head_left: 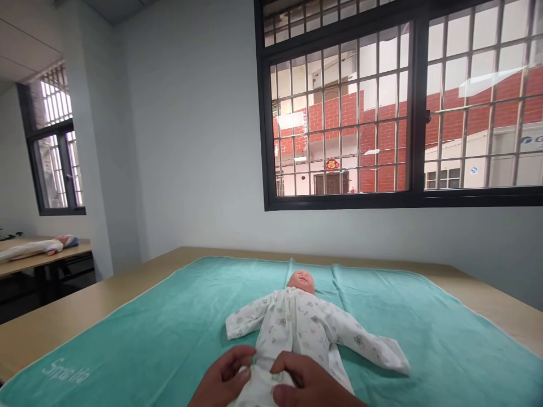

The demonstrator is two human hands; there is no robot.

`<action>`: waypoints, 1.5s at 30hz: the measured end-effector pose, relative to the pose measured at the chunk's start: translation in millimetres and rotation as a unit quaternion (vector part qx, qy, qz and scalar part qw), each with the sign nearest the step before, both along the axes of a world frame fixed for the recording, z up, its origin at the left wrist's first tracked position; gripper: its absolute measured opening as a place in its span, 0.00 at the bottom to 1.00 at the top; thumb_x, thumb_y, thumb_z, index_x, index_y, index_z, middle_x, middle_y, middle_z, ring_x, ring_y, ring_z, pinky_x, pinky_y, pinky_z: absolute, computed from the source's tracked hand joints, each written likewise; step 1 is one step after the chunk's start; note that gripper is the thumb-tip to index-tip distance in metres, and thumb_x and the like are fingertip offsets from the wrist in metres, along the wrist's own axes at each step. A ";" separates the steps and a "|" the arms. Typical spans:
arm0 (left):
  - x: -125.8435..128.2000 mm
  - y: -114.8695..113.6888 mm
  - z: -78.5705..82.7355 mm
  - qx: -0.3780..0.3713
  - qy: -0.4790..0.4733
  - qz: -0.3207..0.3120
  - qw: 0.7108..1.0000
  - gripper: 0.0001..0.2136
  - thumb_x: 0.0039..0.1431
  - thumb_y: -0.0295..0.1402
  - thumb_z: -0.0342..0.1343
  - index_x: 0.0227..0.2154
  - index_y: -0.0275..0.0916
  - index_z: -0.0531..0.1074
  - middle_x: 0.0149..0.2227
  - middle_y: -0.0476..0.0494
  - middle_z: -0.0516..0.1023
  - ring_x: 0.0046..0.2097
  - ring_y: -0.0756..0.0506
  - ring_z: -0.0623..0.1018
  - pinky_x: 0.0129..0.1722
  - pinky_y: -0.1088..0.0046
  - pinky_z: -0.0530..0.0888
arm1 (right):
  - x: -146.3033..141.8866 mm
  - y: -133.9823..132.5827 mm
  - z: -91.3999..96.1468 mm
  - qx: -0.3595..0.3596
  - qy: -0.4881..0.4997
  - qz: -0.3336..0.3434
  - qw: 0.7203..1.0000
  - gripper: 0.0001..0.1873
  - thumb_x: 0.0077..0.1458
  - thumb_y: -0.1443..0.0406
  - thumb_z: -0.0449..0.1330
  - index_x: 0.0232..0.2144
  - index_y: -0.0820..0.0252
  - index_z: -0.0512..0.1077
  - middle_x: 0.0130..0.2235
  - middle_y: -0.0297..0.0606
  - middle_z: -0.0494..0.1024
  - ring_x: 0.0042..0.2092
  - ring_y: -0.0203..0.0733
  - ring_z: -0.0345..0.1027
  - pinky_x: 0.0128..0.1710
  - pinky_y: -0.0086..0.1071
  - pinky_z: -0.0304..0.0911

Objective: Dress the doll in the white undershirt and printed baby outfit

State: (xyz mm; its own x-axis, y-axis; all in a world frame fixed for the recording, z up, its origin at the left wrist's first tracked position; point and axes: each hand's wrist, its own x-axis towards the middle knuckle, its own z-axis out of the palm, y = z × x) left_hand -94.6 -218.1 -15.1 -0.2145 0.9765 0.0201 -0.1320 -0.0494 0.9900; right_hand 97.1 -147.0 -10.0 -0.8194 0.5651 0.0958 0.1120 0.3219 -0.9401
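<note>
A baby doll (302, 279) lies on its back on a teal towel (169, 322), its head toward the wall. It wears a white baby gown (292, 322) with small printed figures, sleeves spread to both sides and covering the doll's arms. At the gown's lower part, my left hand (224, 377) has its fingers curled and its thumb against the white cloth. Opposite it, my right hand (311, 383) pinches the cloth between thumb and bent forefinger. The doll's legs are hidden beneath the cloth and my hands.
The towel covers most of a wooden table (479, 288) standing against a pale wall (190, 141). A barred window (339, 113) is above it. On another table (76, 249) at the far left lies a white-clothed bundle (38, 247).
</note>
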 end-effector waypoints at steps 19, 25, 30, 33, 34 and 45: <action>32.6 104.6 12.7 0.069 0.569 -0.004 0.819 0.21 0.42 0.44 0.63 0.38 0.41 0.70 0.42 0.45 0.71 0.45 0.41 0.69 0.42 0.67 0.66 | 34.5 61.7 -54.2 0.435 0.004 -0.412 0.800 0.18 0.56 0.59 0.58 0.49 0.55 0.68 0.53 0.43 0.71 0.55 0.52 0.64 0.55 0.47 0.60; -2.0 145.1 7.2 0.063 0.441 0.001 0.895 0.06 0.53 0.35 0.48 0.25 0.40 0.63 0.27 0.52 0.69 0.31 0.48 0.68 0.31 0.73 0.62 | 33.4 67.3 -45.3 0.246 -0.049 -0.428 0.868 0.14 0.57 0.55 0.53 0.39 0.56 0.70 0.31 0.34 0.72 0.32 0.40 0.67 0.33 0.32 0.65; -79.1 171.2 -27.3 0.002 0.317 0.072 0.946 0.08 0.55 0.35 0.46 0.33 0.38 0.67 0.33 0.48 0.73 0.36 0.45 0.74 0.35 0.72 0.68 | 57.4 88.2 -50.1 0.226 -0.038 -0.431 0.873 0.13 0.54 0.58 0.53 0.40 0.56 0.70 0.24 0.29 0.65 0.26 0.36 0.59 0.28 0.29 0.57; -108.5 171.0 -45.5 -0.027 0.396 0.122 0.910 0.09 0.54 0.29 0.46 0.38 0.39 0.67 0.37 0.47 0.74 0.37 0.45 0.74 0.37 0.71 0.68 | 97.0 110.0 -55.4 0.257 -0.095 -0.471 0.839 0.16 0.52 0.62 0.51 0.43 0.56 0.70 0.23 0.27 0.61 0.26 0.36 0.57 0.28 0.29 0.55; -111.8 169.1 -49.5 -0.030 0.423 0.133 0.896 0.12 0.52 0.26 0.46 0.40 0.40 0.67 0.39 0.46 0.73 0.38 0.46 0.74 0.38 0.71 0.68 | 110.2 116.4 -57.3 0.267 -0.126 -0.481 0.825 0.16 0.51 0.63 0.51 0.42 0.55 0.71 0.22 0.27 0.60 0.25 0.36 0.57 0.29 0.30 0.55; -58.3 133.8 -22.8 0.196 0.472 0.142 0.848 0.16 0.55 0.24 0.42 0.43 0.42 0.69 0.49 0.43 0.70 0.52 0.42 0.70 0.53 0.62 0.68 | 98.8 105.5 -47.9 0.269 -0.157 -0.580 0.753 0.14 0.54 0.61 0.49 0.39 0.54 0.71 0.31 0.32 0.72 0.33 0.40 0.65 0.32 0.31 0.55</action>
